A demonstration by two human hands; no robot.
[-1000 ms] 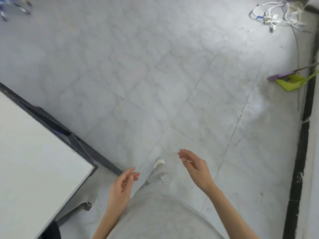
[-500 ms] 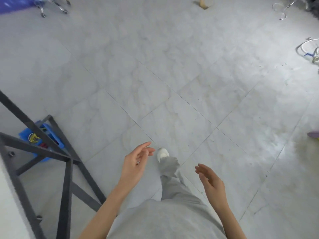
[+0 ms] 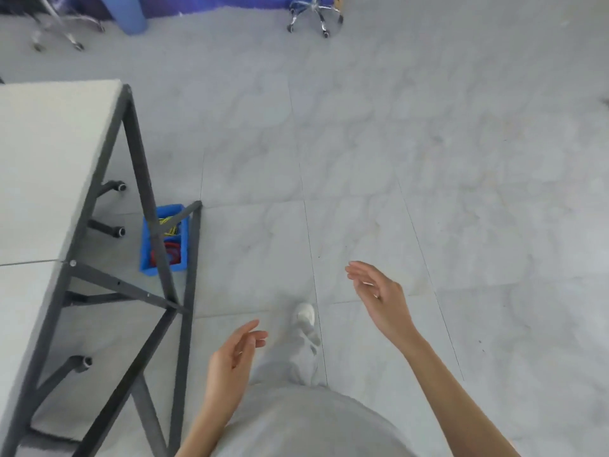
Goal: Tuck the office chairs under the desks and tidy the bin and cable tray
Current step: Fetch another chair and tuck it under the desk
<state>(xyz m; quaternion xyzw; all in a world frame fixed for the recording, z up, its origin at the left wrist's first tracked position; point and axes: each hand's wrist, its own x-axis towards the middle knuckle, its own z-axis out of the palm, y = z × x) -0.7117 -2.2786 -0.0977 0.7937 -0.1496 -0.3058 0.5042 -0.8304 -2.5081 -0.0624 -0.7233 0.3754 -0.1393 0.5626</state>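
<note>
Both hands, left hand [image 3: 232,361] and right hand [image 3: 379,296], hang loose and hold nothing. Chair wheels [image 3: 118,186] sit under the desk [image 3: 49,166]; the blue cable tray [image 3: 164,240] (still messy) and far chair [image 3: 314,14] probably wait.

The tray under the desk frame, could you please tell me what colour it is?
Blue; the tray shows in the head view, the only one.

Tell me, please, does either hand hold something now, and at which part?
Nothing is held. The left hand and right hand hang open above the grey tiled floor.
</note>
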